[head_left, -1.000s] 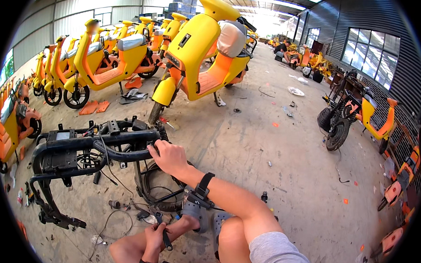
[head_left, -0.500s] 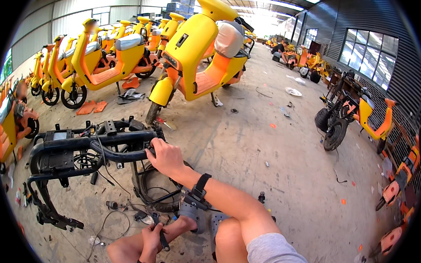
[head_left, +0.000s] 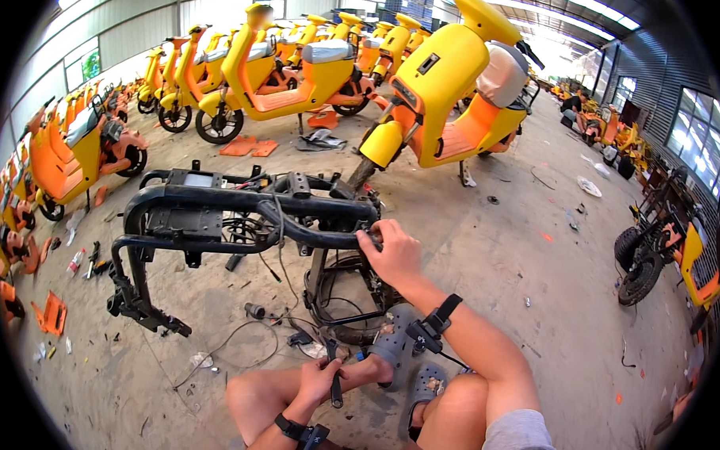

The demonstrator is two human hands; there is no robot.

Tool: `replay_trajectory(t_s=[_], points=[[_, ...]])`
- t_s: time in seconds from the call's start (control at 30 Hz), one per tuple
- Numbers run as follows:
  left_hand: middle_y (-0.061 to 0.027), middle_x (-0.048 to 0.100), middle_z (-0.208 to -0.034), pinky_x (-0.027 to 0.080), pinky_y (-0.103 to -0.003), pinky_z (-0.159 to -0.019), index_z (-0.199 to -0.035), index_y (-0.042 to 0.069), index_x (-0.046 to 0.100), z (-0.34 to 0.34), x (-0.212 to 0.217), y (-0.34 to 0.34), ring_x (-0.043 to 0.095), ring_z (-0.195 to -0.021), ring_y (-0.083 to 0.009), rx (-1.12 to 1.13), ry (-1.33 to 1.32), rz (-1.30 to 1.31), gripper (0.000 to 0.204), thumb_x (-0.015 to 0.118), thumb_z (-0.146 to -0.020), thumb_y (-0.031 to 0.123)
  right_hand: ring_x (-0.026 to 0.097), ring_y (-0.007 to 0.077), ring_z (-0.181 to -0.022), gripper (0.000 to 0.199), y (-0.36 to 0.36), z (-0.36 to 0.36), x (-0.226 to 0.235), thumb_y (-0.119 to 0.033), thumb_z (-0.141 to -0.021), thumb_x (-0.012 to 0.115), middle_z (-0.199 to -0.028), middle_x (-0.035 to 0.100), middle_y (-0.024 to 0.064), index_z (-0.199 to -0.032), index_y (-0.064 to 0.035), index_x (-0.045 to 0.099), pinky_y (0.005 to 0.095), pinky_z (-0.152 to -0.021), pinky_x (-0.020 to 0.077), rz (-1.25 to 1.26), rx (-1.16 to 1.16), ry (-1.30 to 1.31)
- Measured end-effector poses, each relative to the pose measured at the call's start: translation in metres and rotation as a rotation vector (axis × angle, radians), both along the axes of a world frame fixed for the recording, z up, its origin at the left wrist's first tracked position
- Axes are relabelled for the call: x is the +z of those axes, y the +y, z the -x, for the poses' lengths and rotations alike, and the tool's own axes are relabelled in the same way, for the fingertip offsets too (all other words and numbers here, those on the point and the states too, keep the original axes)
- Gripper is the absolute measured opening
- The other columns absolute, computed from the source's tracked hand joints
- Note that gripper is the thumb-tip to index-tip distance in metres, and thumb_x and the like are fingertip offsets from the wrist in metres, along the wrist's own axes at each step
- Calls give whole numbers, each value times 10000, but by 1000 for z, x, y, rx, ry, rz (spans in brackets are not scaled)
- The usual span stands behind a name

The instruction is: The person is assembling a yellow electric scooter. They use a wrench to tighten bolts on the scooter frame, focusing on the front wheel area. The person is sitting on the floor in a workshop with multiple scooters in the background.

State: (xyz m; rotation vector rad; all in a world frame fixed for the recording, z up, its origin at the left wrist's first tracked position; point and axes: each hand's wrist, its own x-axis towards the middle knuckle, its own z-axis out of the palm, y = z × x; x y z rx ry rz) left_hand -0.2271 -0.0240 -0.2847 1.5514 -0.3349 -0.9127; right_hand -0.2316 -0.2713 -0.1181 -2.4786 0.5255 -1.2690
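Note:
A bare black scooter frame (head_left: 186,199) of bent tubes lies in front of me, with loose cables hanging from its middle. My right hand (head_left: 392,251) reaches across to the frame's right end, its fingers curled over the tube there and the thumb against its near side. Low in front of my body, my left hand (head_left: 320,380) is closed round a dark wrench (head_left: 337,392), whose handle end points down. The wrench's upper end shows just above the fist and is hard to make out. Thin cable (head_left: 236,362) lies looped on the floor beyond that hand.
A yellow scooter (head_left: 440,93) stands right behind the frame; rows of others fill the left. A stripped scooter (head_left: 640,270) stands at the right. A plastic bottle (head_left: 76,261) and an orange panel (head_left: 51,313) lie at left. My clogs (head_left: 394,345) are beside the frame.
The view has swung left, so everything sits further right in the picture. My right hand stays on the frame's end, and my left hand still holds the wrench.

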Motion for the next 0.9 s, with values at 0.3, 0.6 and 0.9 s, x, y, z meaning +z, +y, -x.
replay_trajectory(t_s=[0.3, 0.6, 0.9], points=[[-87, 689, -705, 440, -227, -530, -819, -73, 662, 2, -2, -3, 587, -588, -95, -10, 4, 27, 247, 620, -909, 153, 640, 304, -647, 264, 0, 7, 4, -339, -884, 640, -785, 650, 84, -867, -76, 631, 417, -579, 498, -36, 22, 53], [-105, 690, -706, 442, -237, -509, -876, -81, 655, 2, -7, -7, 594, -574, -107, -20, 22, 45, 263, 615, -914, 177, 648, 296, -636, 272, -6, 1, -2, -334, -887, 632, -738, 653, 79, -810, -73, 629, 404, -568, 502, -27, 15, -6], [-119, 693, -724, 448, -234, -511, -925, -86, 650, 1, 3, -5, 603, -590, -110, -21, 42, 10, 256, 607, -921, 166, 632, 282, -614, 245, -5, -4, -3, -309, -862, 665, -720, 630, 68, -794, -79, 615, 387, -527, 485, 34, -59, 36]])
